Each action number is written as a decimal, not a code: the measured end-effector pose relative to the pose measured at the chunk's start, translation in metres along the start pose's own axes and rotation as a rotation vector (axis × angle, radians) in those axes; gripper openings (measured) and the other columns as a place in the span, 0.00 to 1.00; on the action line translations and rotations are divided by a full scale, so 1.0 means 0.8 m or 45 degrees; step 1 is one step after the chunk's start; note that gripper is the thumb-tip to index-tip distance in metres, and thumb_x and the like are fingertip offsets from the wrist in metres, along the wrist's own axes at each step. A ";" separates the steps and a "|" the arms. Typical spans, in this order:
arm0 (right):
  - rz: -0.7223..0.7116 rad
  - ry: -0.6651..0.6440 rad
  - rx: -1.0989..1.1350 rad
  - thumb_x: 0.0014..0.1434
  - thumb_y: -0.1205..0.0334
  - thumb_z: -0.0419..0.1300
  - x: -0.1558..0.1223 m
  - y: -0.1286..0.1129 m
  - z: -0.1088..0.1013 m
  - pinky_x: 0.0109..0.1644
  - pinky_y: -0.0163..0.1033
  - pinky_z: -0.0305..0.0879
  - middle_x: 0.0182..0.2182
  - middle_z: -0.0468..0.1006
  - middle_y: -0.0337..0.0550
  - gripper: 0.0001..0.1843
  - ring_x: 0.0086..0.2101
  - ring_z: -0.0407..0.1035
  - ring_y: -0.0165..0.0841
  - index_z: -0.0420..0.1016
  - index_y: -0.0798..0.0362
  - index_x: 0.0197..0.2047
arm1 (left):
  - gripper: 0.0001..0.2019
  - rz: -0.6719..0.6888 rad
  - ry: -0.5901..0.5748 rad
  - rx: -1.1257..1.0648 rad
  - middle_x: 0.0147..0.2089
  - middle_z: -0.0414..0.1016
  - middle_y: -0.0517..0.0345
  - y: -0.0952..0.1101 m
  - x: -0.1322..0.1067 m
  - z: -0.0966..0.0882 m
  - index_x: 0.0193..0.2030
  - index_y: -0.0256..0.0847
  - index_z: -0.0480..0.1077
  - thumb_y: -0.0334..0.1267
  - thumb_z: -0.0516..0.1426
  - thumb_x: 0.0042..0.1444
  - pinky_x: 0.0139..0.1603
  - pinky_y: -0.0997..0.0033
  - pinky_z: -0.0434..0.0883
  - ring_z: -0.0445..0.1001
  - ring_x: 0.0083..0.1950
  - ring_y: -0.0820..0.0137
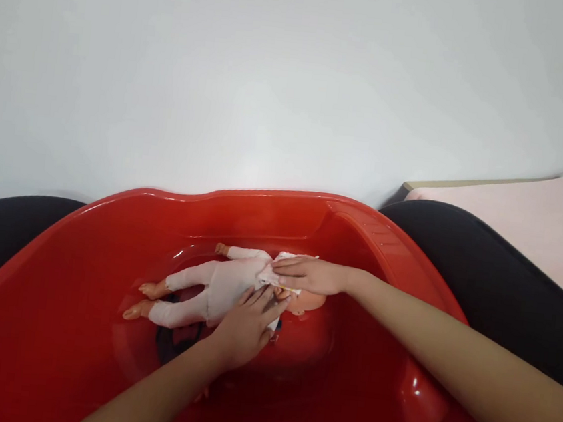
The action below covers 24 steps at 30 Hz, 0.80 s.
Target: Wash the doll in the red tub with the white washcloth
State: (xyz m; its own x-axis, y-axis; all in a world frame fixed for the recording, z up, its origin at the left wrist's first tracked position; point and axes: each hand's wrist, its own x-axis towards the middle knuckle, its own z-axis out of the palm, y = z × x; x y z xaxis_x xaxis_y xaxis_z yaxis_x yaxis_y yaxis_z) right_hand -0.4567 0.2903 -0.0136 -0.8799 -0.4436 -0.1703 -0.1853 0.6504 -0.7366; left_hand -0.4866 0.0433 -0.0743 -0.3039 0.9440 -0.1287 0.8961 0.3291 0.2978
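Observation:
A baby doll (233, 283) in a white body suit lies on its back in a red plastic baby bathtub (281, 214). Its feet point left and its head (309, 301) lies to the right, partly covered. My left hand (247, 325) rests on the doll's upper chest near the neck, fingers spread and touching the suit. Over the doll's neck and face, my right hand (310, 274) holds a small white cloth (268, 275) under its stretched fingers. Part of the cloth is hidden beneath the palm. A dark patch (177, 344) shows on the tub floor below the doll's legs.
Black padded surfaces (440, 234) flank the tub on both sides. To the right lies a pale pink cover (532, 217) on a flat surface. A plain white wall (275, 83) rises behind the tub, whose raised rim curves around my arms.

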 end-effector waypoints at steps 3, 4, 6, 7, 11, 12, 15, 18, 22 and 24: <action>0.099 0.052 0.013 0.71 0.35 0.44 -0.001 0.006 -0.007 0.75 0.48 0.47 0.67 0.69 0.43 0.34 0.68 0.58 0.42 0.73 0.46 0.66 | 0.40 -0.006 -0.012 0.018 0.81 0.40 0.51 0.002 0.000 -0.003 0.78 0.51 0.46 0.30 0.53 0.61 0.76 0.44 0.51 0.39 0.81 0.59; 0.141 0.072 0.020 0.70 0.33 0.45 -0.002 0.008 -0.009 0.73 0.49 0.52 0.65 0.72 0.45 0.36 0.66 0.62 0.45 0.76 0.48 0.63 | 0.40 -0.015 -0.022 0.020 0.81 0.39 0.50 0.003 0.000 -0.003 0.78 0.50 0.46 0.30 0.53 0.61 0.76 0.45 0.51 0.39 0.81 0.59; 0.273 0.113 0.047 0.66 0.29 0.48 -0.003 0.013 -0.012 0.65 0.49 0.64 0.56 0.79 0.50 0.38 0.57 0.72 0.48 0.83 0.50 0.54 | 0.40 -0.020 -0.035 0.014 0.81 0.40 0.50 0.003 0.000 -0.003 0.78 0.51 0.46 0.30 0.53 0.61 0.76 0.45 0.51 0.39 0.81 0.59; 0.350 0.136 0.070 0.65 0.27 0.50 -0.004 0.016 -0.012 0.60 0.48 0.69 0.51 0.82 0.51 0.38 0.52 0.76 0.49 0.84 0.51 0.49 | 0.39 -0.011 -0.036 0.009 0.81 0.40 0.50 0.003 0.000 -0.003 0.78 0.51 0.46 0.30 0.53 0.61 0.76 0.44 0.51 0.40 0.81 0.59; 0.481 0.178 0.080 0.63 0.26 0.50 -0.004 0.020 -0.012 0.51 0.46 0.72 0.39 0.85 0.52 0.38 0.42 0.78 0.48 0.85 0.52 0.39 | 0.39 0.019 -0.033 0.011 0.81 0.41 0.52 0.004 -0.001 -0.004 0.78 0.51 0.45 0.30 0.52 0.61 0.76 0.45 0.51 0.39 0.81 0.59; 0.462 0.163 0.059 0.63 0.26 0.50 -0.004 0.018 -0.011 0.52 0.47 0.72 0.40 0.85 0.52 0.38 0.42 0.77 0.48 0.85 0.52 0.40 | 0.39 0.016 -0.043 0.018 0.81 0.41 0.51 0.004 -0.001 -0.005 0.78 0.51 0.46 0.30 0.52 0.61 0.76 0.45 0.51 0.39 0.81 0.60; 0.316 0.118 0.024 0.67 0.31 0.49 -0.004 0.005 -0.011 0.58 0.47 0.68 0.47 0.83 0.49 0.33 0.49 0.76 0.47 0.84 0.49 0.45 | 0.37 0.005 -0.062 0.039 0.80 0.43 0.49 0.004 0.000 -0.008 0.78 0.48 0.49 0.30 0.52 0.62 0.76 0.46 0.52 0.42 0.80 0.58; 0.203 0.086 0.091 0.71 0.36 0.44 -0.004 -0.006 -0.012 0.61 0.44 0.65 0.53 0.81 0.44 0.32 0.53 0.74 0.43 0.82 0.46 0.51 | 0.35 0.023 -0.052 0.038 0.80 0.46 0.51 0.005 0.000 -0.010 0.77 0.48 0.51 0.30 0.52 0.63 0.76 0.46 0.52 0.43 0.80 0.57; 0.303 0.219 0.026 0.73 0.47 0.48 -0.001 0.002 -0.013 0.57 0.43 0.68 0.54 0.80 0.47 0.25 0.51 0.75 0.42 0.78 0.50 0.57 | 0.37 0.031 -0.043 0.029 0.80 0.47 0.53 0.006 -0.002 -0.011 0.77 0.49 0.51 0.30 0.51 0.61 0.76 0.46 0.53 0.41 0.80 0.58; 0.349 0.294 -0.209 0.71 0.56 0.51 0.002 0.008 -0.010 0.57 0.44 0.67 0.54 0.80 0.52 0.20 0.52 0.74 0.44 0.77 0.54 0.58 | 0.37 0.034 -0.017 0.028 0.80 0.47 0.53 0.006 -0.002 -0.011 0.77 0.49 0.51 0.29 0.51 0.61 0.76 0.47 0.54 0.42 0.80 0.58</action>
State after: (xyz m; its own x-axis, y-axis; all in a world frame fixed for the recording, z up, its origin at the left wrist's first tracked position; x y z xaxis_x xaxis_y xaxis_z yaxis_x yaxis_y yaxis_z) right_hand -0.4632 0.2989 -0.0134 -0.9782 -0.1018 -0.1809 0.0190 0.8238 -0.5665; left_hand -0.4848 0.0433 -0.0644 -0.2752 0.9521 -0.1336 0.9108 0.3027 0.2808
